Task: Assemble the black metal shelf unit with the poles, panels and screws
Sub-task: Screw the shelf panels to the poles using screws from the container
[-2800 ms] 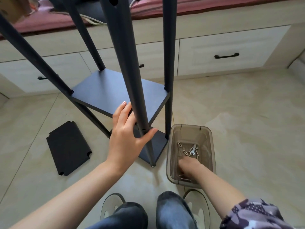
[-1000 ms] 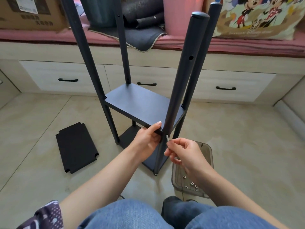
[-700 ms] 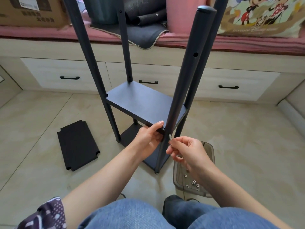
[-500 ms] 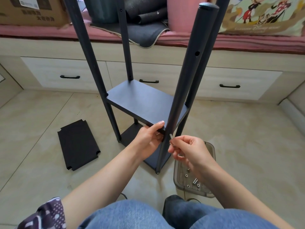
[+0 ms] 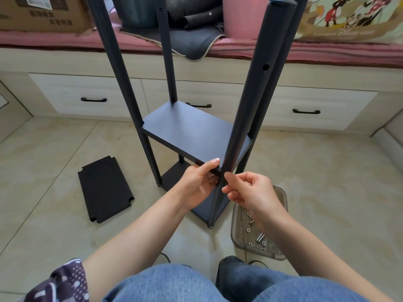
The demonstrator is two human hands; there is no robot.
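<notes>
The black shelf unit stands on the floor with several poles. Its middle panel (image 5: 192,129) is mounted above a bottom panel (image 5: 174,176). My left hand (image 5: 199,182) grips the middle panel's near corner, thumb on top, right beside the near pole (image 5: 248,101). My right hand (image 5: 248,192) is at that pole where the corner meets it, with fingertips pinched together against it; the screw seen earlier is hidden. A loose black panel (image 5: 104,189) lies flat on the floor to the left.
A clear brown plastic bin (image 5: 281,214) with screws and washers sits on the floor under my right forearm. Wooden drawers (image 5: 91,94) and a pink cushioned bench (image 5: 327,51) with a cardboard box (image 5: 43,14) run along the back. My knees are at the bottom edge.
My right hand came out of the bin with a screw and moved up to the near pole. My left hand shifted from the pole to the panel's corner. The screw tip is no longer visible.
</notes>
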